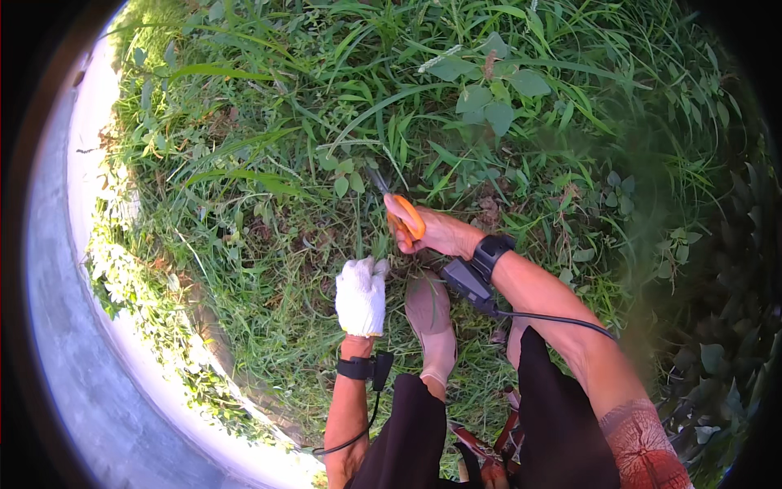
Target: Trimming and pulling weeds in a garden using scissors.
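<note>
My left hand (361, 296), in a white knitted glove, is curled low over the grass left of my foot, its fingers closed around the lower part of some green grass blades (360, 235). My bare right hand (421, 229) grips the orange handles of a pair of scissors (408, 219). Their dark metal blades point up and to the left into the weeds, partly hidden among leaves. A small broad-leaved weed (343, 177) stands just left of the blades. Each wrist wears a black strap with a small cabled device (469, 282).
Dense grass and weeds surround both hands, with a taller broad-leaved plant (489, 91) above. A pale concrete edge and paving (67, 305) curve along the left. My shoe (431, 312) stands between my arms; a small red-framed seat (482, 446) is below me. Dark foliage lies at right.
</note>
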Available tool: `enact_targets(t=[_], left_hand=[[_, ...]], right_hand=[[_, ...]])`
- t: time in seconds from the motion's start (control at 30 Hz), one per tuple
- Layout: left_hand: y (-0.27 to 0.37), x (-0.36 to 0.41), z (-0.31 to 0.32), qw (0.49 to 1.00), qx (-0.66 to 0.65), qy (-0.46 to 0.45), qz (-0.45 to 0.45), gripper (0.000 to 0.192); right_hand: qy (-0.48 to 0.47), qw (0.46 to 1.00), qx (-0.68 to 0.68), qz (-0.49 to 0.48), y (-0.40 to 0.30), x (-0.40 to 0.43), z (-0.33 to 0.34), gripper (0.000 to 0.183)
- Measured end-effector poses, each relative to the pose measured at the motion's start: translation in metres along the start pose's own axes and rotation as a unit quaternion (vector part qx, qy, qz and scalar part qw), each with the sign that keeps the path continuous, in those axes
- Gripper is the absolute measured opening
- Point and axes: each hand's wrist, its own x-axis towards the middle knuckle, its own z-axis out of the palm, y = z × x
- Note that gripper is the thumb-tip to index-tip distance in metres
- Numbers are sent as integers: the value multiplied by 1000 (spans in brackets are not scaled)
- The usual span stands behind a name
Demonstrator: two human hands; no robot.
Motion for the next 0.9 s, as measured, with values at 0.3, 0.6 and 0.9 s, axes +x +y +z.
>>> enact_targets(t=[0.3, 0.6, 0.9], left_hand=[[-12, -3, 5, 1000, 13, 0, 8, 21], [-8, 0, 2, 1000, 14, -7, 5, 20], [-29, -3, 2, 999, 33, -5, -10, 20]], right_hand=[[-63, 994, 77, 45, 32, -34, 10, 62], [-154, 966, 208, -13, 1, -3, 7, 63], [-157, 983, 42, -80, 48, -50, 26, 57]])
